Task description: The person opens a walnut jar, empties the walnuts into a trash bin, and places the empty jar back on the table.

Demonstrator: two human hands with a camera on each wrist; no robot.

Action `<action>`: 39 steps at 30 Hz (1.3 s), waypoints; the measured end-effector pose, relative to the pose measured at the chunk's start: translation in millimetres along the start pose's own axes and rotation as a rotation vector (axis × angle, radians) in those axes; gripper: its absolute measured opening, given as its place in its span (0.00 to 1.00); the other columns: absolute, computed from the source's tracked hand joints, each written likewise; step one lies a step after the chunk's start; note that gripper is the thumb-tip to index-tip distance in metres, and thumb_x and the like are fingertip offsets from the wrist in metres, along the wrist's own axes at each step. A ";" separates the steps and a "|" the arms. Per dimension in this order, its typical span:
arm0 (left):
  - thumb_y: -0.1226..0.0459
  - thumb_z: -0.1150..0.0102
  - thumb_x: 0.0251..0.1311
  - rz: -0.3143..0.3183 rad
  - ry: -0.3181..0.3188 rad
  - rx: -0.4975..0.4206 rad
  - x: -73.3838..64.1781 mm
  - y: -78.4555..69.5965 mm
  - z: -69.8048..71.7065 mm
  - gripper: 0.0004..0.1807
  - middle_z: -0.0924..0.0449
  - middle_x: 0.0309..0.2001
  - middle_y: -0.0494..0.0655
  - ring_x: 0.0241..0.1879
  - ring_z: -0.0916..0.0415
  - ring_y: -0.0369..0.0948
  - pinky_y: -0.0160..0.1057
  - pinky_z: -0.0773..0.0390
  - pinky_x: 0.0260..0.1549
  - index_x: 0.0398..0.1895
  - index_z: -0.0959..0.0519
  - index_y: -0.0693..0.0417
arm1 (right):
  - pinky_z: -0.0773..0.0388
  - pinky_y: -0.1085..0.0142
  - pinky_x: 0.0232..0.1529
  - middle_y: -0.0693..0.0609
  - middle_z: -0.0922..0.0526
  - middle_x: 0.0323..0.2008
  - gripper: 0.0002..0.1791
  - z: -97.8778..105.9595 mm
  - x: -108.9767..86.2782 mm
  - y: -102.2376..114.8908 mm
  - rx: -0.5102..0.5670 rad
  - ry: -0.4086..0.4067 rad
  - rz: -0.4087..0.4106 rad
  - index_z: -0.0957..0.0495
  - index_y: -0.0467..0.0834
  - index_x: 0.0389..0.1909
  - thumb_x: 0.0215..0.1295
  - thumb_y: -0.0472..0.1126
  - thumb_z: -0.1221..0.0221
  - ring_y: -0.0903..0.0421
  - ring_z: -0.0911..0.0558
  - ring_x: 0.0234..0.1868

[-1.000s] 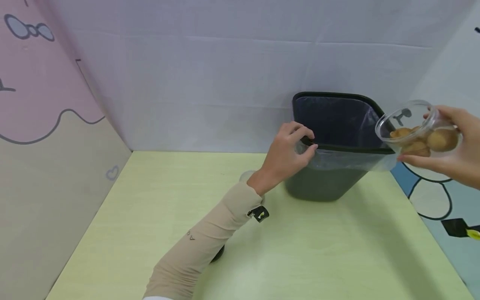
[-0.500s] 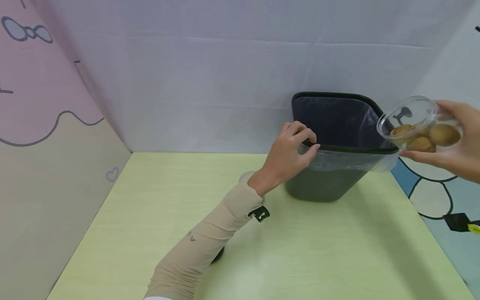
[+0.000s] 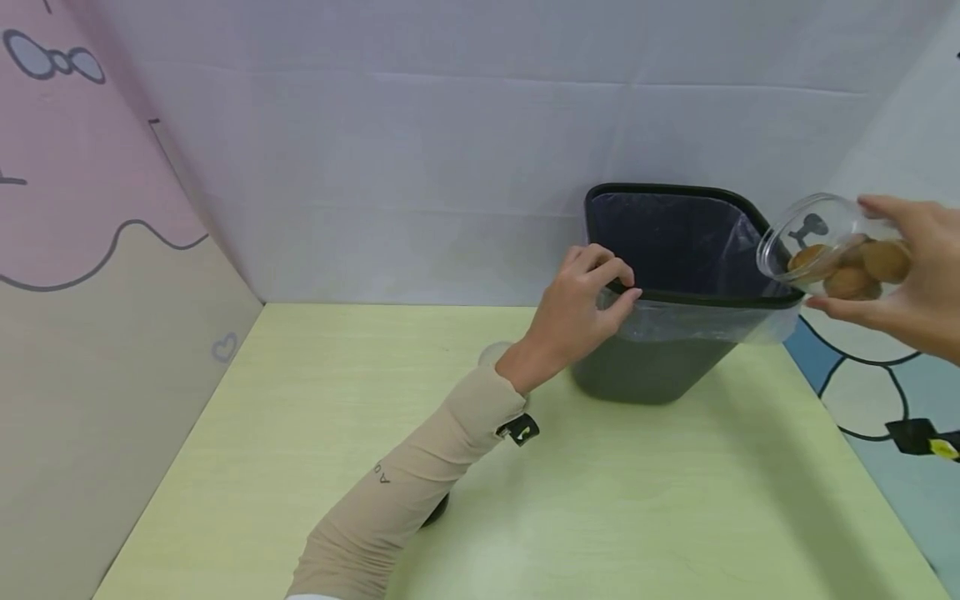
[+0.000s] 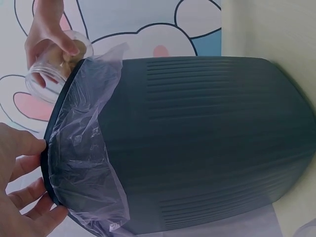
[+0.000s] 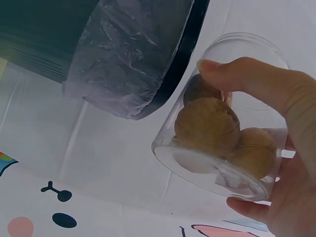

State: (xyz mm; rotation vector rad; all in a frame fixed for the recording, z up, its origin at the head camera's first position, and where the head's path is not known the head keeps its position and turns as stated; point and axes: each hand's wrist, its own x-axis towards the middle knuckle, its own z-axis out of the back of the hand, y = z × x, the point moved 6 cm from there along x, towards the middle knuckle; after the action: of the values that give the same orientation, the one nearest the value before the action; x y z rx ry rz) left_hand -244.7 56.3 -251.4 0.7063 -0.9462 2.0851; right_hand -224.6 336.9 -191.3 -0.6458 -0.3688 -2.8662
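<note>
My left hand point(image 3: 573, 317) grips the black near rim of a dark grey trash bin point(image 3: 637, 371), fingers curled over the edge and thumb on the outside. A clear plastic liner point(image 3: 697, 321) folds down over that rim. The bin leans toward the right. Beside its right rim, my right hand point(image 3: 922, 271) holds a clear plastic jar point(image 3: 767, 250) tilted on its side, mouth facing the bin. Several round brown walnuts point(image 5: 207, 126) lie inside the jar, against its base and lower wall. The bottom of the bin's inside is hidden.
A clear round thing point(image 3: 492, 353) stands on the pale green table point(image 3: 337, 400), partly behind the left wrist. A dark round thing point(image 3: 437, 510) shows from under the left sleeve. Cloth walls point(image 3: 412, 183) border the table at the back and sides.
My right hand and the jar have moved slightly right and up. The walnuts have shifted a little with it. My left hand and the bin stay nearly still.
</note>
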 end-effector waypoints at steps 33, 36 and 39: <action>0.63 0.41 0.62 -0.015 -0.012 -0.023 -1.1 -1.3 -3.1 0.03 0.27 0.41 0.45 0.47 0.35 0.43 0.28 0.34 0.47 0.35 0.20 0.53 | 0.57 0.43 0.68 0.28 0.42 0.62 0.59 -2.2 0.0 14.0 -0.143 -0.069 0.103 0.45 0.32 0.68 0.28 0.19 0.28 0.31 0.47 0.65; 0.63 0.41 0.62 -0.018 -0.014 -0.022 -1.1 -1.4 -3.2 0.04 0.27 0.41 0.45 0.47 0.35 0.43 0.28 0.34 0.47 0.35 0.20 0.53 | 0.56 0.43 0.67 0.28 0.42 0.62 0.59 -1.5 -0.2 15.4 -0.147 -0.069 0.101 0.45 0.33 0.68 0.28 0.20 0.27 0.31 0.46 0.64; 0.63 0.41 0.62 -0.018 -0.014 -0.024 -1.2 -1.7 -3.0 0.04 0.27 0.41 0.45 0.47 0.35 0.43 0.28 0.34 0.47 0.34 0.20 0.54 | 0.55 0.43 0.67 0.28 0.41 0.61 0.59 -0.9 -0.5 16.5 -0.148 -0.071 0.106 0.45 0.32 0.67 0.27 0.20 0.27 0.31 0.46 0.64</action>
State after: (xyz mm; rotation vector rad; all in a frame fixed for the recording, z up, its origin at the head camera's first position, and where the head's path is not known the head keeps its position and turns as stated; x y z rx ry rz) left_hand -243.2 59.0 -253.3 0.7155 -0.9669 2.0523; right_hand -220.7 321.0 -188.9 -0.7704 -0.1276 -2.7931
